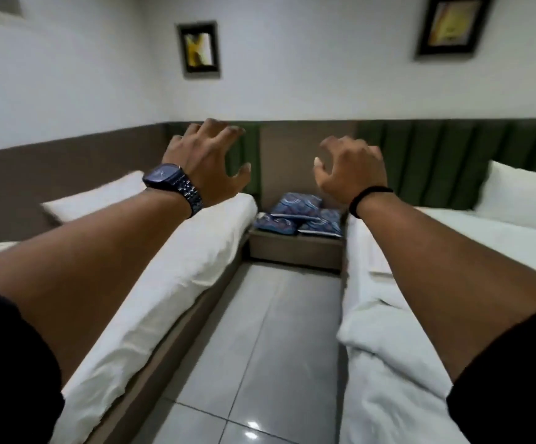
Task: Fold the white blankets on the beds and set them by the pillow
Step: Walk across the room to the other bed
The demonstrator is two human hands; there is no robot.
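Both bare forearms are stretching straight out ahead, raised and roughly parallel, well apart. The left hand is spreading its fingers wide, palm facing down, gripping nothing. The right hand is curling its fingers loosely downward, also gripping nothing. Dark sleeves are showing at both elbows.

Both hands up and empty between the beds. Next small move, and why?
Probably lower the right hand onto the rumpled white blanket on the right bed and take its near edge. Both it and the left hand hang open in the air holding nothing, and that blanket lies unfolded, well short of its pillow.
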